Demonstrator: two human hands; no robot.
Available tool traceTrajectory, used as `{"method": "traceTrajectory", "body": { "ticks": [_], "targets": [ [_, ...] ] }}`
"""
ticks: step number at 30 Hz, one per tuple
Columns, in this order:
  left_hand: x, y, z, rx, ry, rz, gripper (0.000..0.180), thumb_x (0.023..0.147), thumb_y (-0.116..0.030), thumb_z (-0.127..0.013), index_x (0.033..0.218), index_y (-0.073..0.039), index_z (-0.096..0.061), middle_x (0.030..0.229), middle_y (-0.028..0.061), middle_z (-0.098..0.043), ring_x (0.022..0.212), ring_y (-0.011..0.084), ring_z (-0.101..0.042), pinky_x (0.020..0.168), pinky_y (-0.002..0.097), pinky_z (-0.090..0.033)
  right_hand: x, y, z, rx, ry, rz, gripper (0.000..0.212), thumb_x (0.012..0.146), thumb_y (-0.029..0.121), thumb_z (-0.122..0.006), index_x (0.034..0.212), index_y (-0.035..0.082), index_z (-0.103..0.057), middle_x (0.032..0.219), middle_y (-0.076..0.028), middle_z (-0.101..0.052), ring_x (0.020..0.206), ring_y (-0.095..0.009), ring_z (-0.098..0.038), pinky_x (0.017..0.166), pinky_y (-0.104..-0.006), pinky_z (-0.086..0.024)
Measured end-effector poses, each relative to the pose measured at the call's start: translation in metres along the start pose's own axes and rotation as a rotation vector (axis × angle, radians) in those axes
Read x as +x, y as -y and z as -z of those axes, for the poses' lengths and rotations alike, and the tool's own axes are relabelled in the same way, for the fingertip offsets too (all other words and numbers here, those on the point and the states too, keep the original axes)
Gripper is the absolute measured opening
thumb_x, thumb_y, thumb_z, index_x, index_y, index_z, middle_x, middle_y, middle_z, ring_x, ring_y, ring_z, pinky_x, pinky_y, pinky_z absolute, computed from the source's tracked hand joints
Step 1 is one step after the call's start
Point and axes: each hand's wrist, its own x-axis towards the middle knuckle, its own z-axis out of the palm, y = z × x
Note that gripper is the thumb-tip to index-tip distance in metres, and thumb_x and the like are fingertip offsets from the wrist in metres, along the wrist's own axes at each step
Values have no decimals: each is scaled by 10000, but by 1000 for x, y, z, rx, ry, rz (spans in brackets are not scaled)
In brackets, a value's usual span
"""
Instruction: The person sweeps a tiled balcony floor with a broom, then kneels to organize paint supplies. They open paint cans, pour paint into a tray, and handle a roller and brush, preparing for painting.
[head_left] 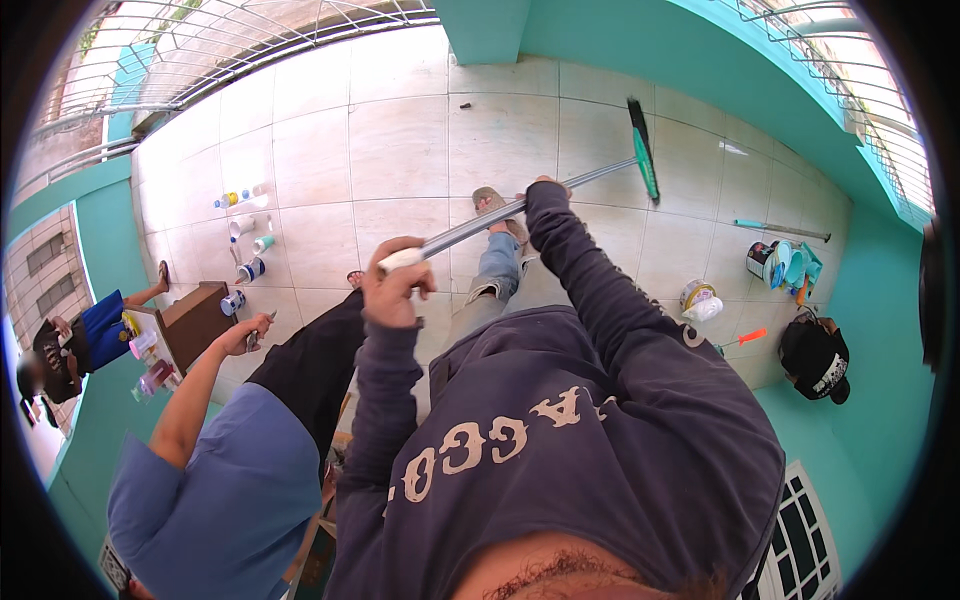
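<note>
A broom (470, 231) is being held in both hands over a pale tiled floor (400, 150), in a view looking down from the wearer's head. Its silver pole is slanting from just left of the frame's centre towards the upper right, where the green head (646, 168), with black bristles (635, 115), is lying well apart from both hands. The head's own long axis is running nearly up and down the frame, crosswise to the pole. The right hand (537, 187), at upper centre, is placed nearer to the head; the left hand (392, 292), lower and farther left, is placed at the opposite end. The white grip (402, 260) is being held by the left hand with its fingers curled. The right hand, partly hidden by its dark sleeve (560, 225), is seemingly being kept closed around the pole, though the exact wrap of its fingers cannot be told.

Large pale lettering is being displayed across the wearer's dark sweatshirt (600, 480), at lower centre, broken in places by folds. White print is also being shown on a person's black clothing (815, 352) at the right. On a rounded can (697, 294) at right of centre and a blue-and-white can (232, 302) at left, printed markings are being carried too small to be read. Near the latter, a small tool (253, 341) is being held in a co-worker's hand (238, 335).
</note>
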Motion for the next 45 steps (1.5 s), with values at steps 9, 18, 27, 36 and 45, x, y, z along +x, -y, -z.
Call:
{"method": "traceTrajectory", "body": {
  "ticks": [9, 18, 27, 36, 45],
  "targets": [
    [-20, 24, -5, 78, -271, -181, 255, 772, -49, -517, 1011, 41, -511, 591, 97, -523, 515, 142, -505, 474, 229, -395, 71, 156, -23, -296, 328, 272, 369, 788, 379, -616, 1135, 262, -577, 1177, 59, -571, 1140, -135, -485, 962, -354, -338],
    [-112, -14, 68, 84, -228, -466, 278, 769, -102, -514, 972, 85, -542, 640, 111, -506, 583, 193, -505, 539, 280, -410, -153, 97, -8, 988, 54, 58, 493, 866, 296, -480, 1243, 1, -366, 1045, -152, -596, 922, -256, -611, 830, -381, -439],
    [15, 21, 46, 113, 560, -64, 298, 816, -148, -634, 1046, 29, -568, 784, 64, -597, 694, 98, -552, 633, 220, -451, -59, -218, -40, 1088, 226, -438, 408, 890, 324, -447, 599, 51, -534, 501, -75, -498, 369, -236, -422, 385, -389, -354],
    [300, 187, 126, 64, -224, 331, 336, 717, -253, -737, 609, -15, -526, 494, 58, -504, 444, 133, -506, 433, 255, -404, -162, -184, -114, 917, 416, -636, 817, 804, 31, -578, 1401, 301, -91, 566, -58, -414, 389, -168, -417, 341, -337, -387],
    [547, 377, 61, 522, -178, 219, 419, 704, -322, -735, 936, 5, -611, 781, 111, -637, 653, 159, -622, 589, 272, -486, -99, -202, -176, 1194, 307, -873, 519, 833, 89, -529, 1260, 219, -265, 535, -15, -363, 358, -126, -380, 282, -293, -325]
  ]
}}
